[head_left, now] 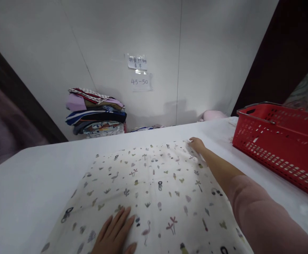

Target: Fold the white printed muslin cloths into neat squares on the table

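A white cloth (148, 176) printed with flamingos, palm trees and other small figures lies spread out in front of me, its near part running out of view. My left hand (115, 231) rests flat on the near left part of the cloth, fingers stretched out and slightly apart. Reaching far forward, my right hand (197, 144) is at the far right corner, its fingers closed on the edge there. Small creases run in the cloth beside that hand.
A white table (18, 190) bears the cloth. On the right stands a red perforated basket (281, 141) with a metal handle. Folded fabrics (98, 113) are stacked beyond the far edge, against the wall. Handwritten paper signs (140, 82) hang there, and a pink item (213, 115) sits behind the table.
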{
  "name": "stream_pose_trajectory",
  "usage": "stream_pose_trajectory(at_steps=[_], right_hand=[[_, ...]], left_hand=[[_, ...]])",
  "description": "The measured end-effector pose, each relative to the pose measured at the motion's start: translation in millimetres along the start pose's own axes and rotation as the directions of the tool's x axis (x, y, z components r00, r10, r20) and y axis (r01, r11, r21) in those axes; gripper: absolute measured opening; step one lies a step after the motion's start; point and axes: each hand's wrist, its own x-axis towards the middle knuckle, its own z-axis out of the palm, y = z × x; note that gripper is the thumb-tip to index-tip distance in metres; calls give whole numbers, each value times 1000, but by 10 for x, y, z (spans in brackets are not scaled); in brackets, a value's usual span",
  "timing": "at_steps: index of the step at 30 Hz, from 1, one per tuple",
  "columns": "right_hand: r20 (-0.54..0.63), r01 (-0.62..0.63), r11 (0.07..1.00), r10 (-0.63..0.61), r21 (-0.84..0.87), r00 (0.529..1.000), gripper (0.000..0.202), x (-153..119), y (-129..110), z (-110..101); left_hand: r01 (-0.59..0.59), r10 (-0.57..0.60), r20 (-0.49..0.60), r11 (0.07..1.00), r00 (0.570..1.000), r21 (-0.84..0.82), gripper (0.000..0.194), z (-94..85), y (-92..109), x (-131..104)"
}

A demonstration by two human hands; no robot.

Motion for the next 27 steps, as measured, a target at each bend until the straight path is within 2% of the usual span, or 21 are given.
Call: stream_pose_trajectory(at_steps=[3, 7, 10, 13, 16, 22, 27], right_hand=[[9, -12, 1000, 12, 3, 1000, 34, 12, 16, 27], [25, -2, 1000, 1, 17, 1000, 31, -19, -64, -40], [154, 55, 997, -63, 55, 986, 23, -130, -158, -102], [351, 139, 989, -147, 48, 925, 35, -295, -243, -147], [461, 256, 966, -213, -33, 862, 33, -466, -323, -158], [431, 291, 949, -214, -121, 876, 22, -768, -475, -98], [360, 268, 956, -211, -116, 909, 13, -917, -526, -30]], left_hand=[[7, -7, 0, 1000, 1000, -5, 74, 36, -13, -10], [28, -27, 10, 999, 1000, -44, 71, 44, -9, -21], [29, -28, 21, 998, 999, -58, 69, 22, 3, -35], [41, -39, 31, 997, 999, -63, 65, 2, 20, -46], [63, -61, 25, 996, 998, -66, 62, -16, 44, -38], [68, -67, 18, 997, 998, -30, 58, -71, 88, -4], [101, -97, 55, 992, 994, -73, 54, -99, 106, -2]])
